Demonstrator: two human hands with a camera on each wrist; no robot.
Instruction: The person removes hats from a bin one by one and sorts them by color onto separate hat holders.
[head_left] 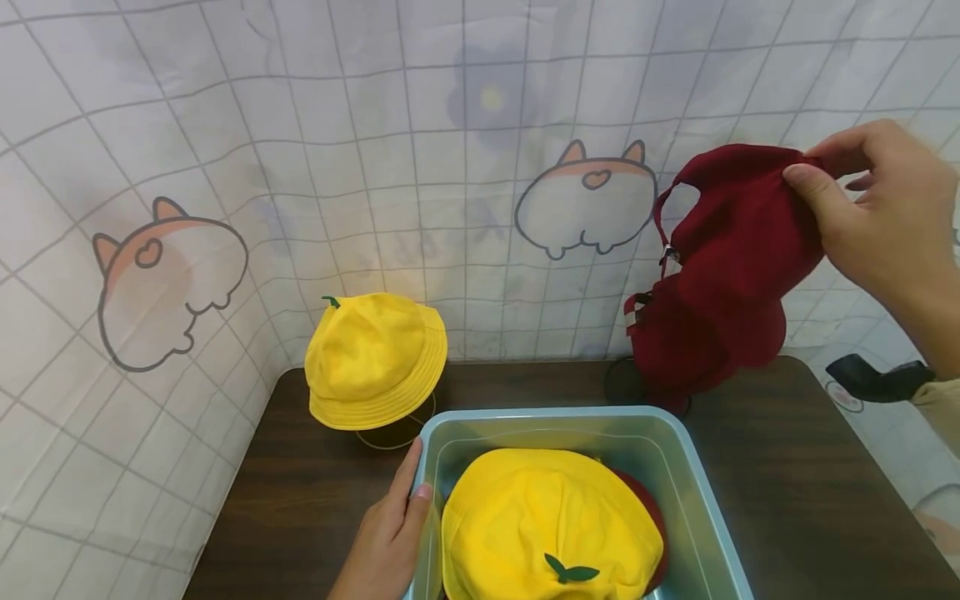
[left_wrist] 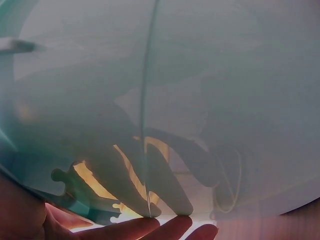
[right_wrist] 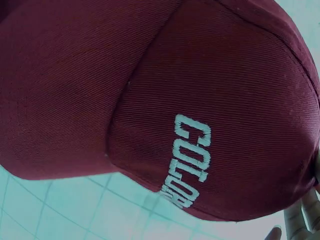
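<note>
My right hand [head_left: 892, 208] pinches the crown of a dark red cap [head_left: 757, 225] and holds it up at the right. The cap's strap and buckle hang on its left side. Just below, overlapping it, is another dark red cap [head_left: 693, 342] over a dark stand. Pale embroidered letters show on the red cap [right_wrist: 240, 90] in the right wrist view, with fingertips [right_wrist: 300, 220] at its lower right edge. My left hand [head_left: 386, 533] grips the left side of a light blue bin [head_left: 712, 508], thumb at the rim; its fingers [left_wrist: 165, 227] lie along the outer wall.
Inside the bin lies a yellow hat [head_left: 547, 517] with a green leaf, partly over something dark red. Another yellow hat [head_left: 375, 358] rests on a wire stand [head_left: 393, 446] at the back left of the dark table [head_left: 277, 500]. A patterned curtain [head_left: 465, 250] hangs behind.
</note>
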